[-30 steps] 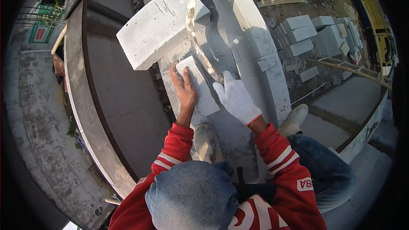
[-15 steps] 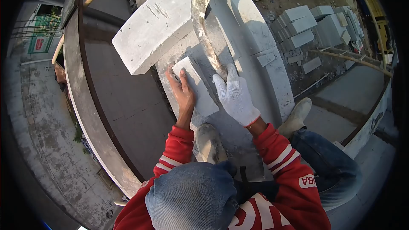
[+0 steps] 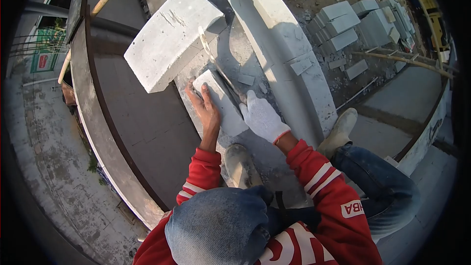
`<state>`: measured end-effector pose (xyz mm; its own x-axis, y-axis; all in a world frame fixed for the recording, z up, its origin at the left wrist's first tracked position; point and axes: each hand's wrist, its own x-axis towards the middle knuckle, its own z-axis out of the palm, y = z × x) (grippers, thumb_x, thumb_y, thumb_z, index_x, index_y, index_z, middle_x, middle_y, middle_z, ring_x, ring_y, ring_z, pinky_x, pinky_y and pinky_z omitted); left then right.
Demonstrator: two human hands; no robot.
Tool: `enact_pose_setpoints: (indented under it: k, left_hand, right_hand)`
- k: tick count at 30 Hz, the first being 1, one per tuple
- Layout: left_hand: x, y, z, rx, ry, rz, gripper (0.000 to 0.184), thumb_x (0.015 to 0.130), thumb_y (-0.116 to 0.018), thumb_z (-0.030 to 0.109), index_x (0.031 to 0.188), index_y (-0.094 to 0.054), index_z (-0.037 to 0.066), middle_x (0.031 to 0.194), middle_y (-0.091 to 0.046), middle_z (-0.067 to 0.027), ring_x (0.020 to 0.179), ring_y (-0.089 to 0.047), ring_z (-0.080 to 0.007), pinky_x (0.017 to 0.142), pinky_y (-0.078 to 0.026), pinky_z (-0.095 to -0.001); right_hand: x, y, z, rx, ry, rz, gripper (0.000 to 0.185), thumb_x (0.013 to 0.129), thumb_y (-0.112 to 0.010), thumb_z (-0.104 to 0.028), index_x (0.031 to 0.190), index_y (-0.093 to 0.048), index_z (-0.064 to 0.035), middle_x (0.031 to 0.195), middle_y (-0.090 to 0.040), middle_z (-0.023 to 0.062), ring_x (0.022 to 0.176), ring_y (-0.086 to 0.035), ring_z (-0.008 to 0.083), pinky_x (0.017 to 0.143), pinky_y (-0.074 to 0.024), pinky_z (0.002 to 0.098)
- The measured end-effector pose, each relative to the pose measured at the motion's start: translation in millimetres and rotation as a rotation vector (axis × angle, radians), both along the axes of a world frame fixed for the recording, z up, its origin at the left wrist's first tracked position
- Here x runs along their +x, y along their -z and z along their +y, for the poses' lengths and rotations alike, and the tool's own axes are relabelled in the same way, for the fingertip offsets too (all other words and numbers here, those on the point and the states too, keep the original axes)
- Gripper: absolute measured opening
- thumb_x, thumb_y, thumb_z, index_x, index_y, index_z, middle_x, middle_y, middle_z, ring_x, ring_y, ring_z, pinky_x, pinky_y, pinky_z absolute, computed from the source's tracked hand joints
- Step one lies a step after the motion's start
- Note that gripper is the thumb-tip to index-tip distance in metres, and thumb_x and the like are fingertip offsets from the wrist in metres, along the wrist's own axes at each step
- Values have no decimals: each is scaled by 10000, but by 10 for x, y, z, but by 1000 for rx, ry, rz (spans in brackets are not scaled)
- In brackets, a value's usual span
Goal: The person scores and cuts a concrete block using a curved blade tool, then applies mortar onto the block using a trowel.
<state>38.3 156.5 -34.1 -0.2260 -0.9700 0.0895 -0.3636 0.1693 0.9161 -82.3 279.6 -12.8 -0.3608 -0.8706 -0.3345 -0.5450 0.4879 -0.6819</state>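
Prob. trimming: my L hand (image 3: 210, 115) holds the small block (image 3: 228, 113), R hand (image 3: 263, 119) grips the knife (image 3: 214, 59); next cut must miss L hand.

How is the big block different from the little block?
The big block is longer and wider than the little block. The big block has scratches on top; I see none on the little block. No hand touches the big block, but the bare left hand is on the little block. Both are pale.

a small pale rectangular block (image 3: 223, 105) lies flat near the ledge's (image 3: 270, 167) left edge, a curved, white-smeared blade (image 3: 214, 59) slanting edge-on by its right side.
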Motion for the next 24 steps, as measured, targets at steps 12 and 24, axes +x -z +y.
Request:
enact_pose_setpoints:
  k: [12,24]
  left_hand:
    - [37,-35,-3,46,33,3,539,1075,-481,403,1446,-418,16,1412,-464,-171,1330,-429,-279,1141,-306,-390]
    - [41,-18,-32,-8,49,-56,564,1072,-473,439,1431,-441,4,1403,-480,-175,1331,-441,-285,1140,-321,-403]
  right_hand:
    - [-41,221,133,-115,-357,409,245,1010,-540,-143,1170,-622,23,1180,-590,337,681,-648,365,571,-499,407]
    - [21,141,88,-154,-83,145,338,998,-566,-206,1209,-538,57,735,-611,247,637,-648,395,543,-489,491]
